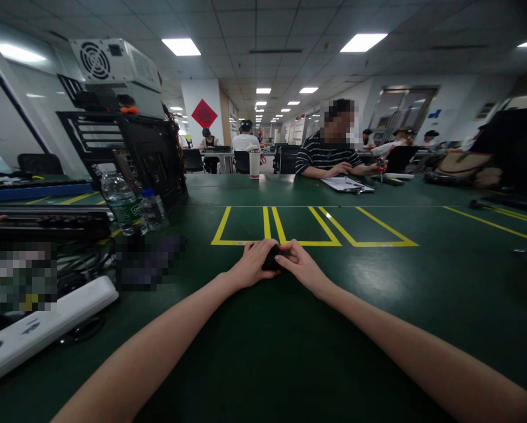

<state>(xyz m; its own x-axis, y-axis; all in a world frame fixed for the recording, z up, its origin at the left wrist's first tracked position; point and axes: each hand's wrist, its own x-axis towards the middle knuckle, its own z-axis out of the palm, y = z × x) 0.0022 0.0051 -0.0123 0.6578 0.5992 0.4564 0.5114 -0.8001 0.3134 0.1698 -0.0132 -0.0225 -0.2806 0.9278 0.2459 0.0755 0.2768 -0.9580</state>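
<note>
A small black rounded object point(271, 259) is held between my two hands, low over the green table, in front of the yellow tape. Its exact kind I cannot make out, as fingers cover much of it. My left hand point(258, 262) wraps over its left side and top, the thumb along its near edge. From the right, my right hand point(302, 265) grips it with thumb and fingertips. Just beyond both hands, yellow tape point(311, 243) marks several boxes on the table point(263, 352).
At the left stand a plastic water bottle point(121, 200), a smaller blue-capped bottle point(154, 210) and an open computer case point(151, 158). A white power strip point(47, 329) lies nearer. Across the table, a person in a striped shirt point(320, 154) sits behind a clipboard point(346, 184); a paper cup point(255, 164) stands nearby.
</note>
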